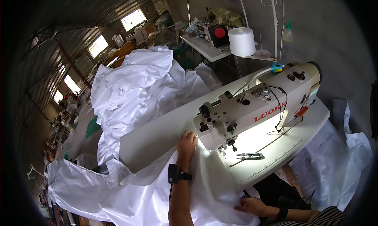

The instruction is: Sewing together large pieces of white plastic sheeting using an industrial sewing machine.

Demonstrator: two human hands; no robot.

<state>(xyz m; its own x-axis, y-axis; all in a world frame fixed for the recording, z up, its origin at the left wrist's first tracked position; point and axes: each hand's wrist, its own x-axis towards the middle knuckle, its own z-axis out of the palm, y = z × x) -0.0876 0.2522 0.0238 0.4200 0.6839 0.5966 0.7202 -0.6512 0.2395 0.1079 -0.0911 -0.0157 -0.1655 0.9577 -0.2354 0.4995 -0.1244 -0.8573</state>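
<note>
A large sheet of thin, shiny white fabric drapes over the front left of the sewing machine table. My left hand is beside the machine head, its fingers curled on the fabric's edge close to the needle area. Lower down and to the right, my right hand has its fingers closed on the fabric near the table's front edge. Small thread snips lie on the lit machine bed, to the right of the needle. The needle and the presser foot are too small to make out clearly.
A heap of white fabric rises behind the table. A thread cone stands on a holder above the machine. Another sewing machine sits farther back. More white sheeting hangs at the right.
</note>
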